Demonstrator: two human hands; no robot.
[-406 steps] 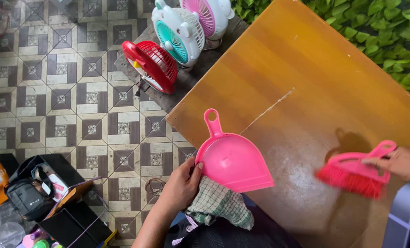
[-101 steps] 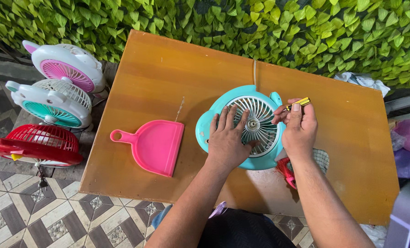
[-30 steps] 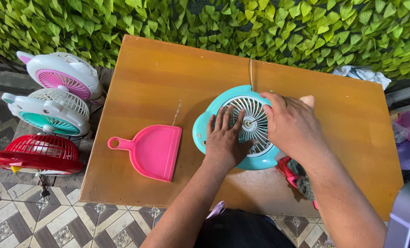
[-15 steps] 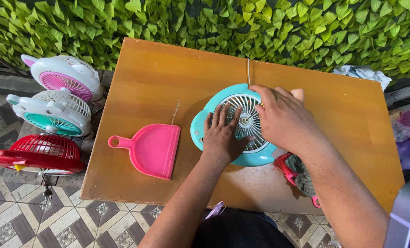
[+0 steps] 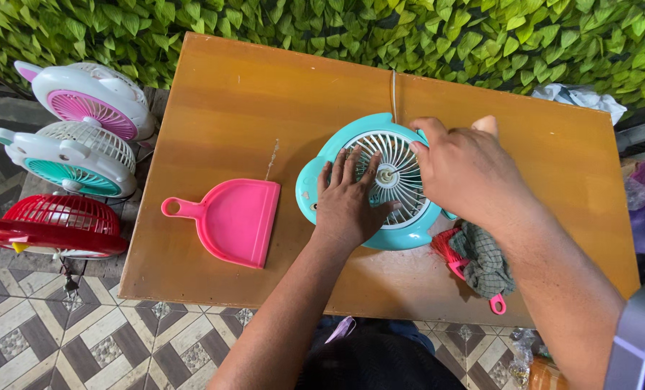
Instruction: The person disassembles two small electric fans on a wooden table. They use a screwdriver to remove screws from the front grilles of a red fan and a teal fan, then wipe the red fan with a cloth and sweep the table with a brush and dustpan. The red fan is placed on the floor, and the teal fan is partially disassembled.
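Note:
A teal fan (image 5: 315, 198) with a white grille lies face up on the wooden table (image 5: 264, 94). My left hand (image 5: 347, 206) lies flat on the grille's left half, fingers spread, near the hub. My right hand (image 5: 467, 170) covers the fan's upper right side, with its fingers curled over the grille's edge. Whatever sits under that palm is hidden. A thin white cord (image 5: 393, 90) runs from the fan's top to the far table edge.
A pink dustpan (image 5: 236, 220) lies left of the fan. A pink brush (image 5: 446, 251) sits under a checked cloth (image 5: 485, 260) at the front right. On the tiled floor to the left stand a pink fan (image 5: 84, 97), a teal fan (image 5: 70, 162) and a red fan (image 5: 55, 224). A leaf wall (image 5: 337, 29) runs behind.
The yellow-handled tool that my right hand held a few seconds ago is out of sight. That hand has moved left over the fan's upper right rim. My left hand has stayed on the grille.

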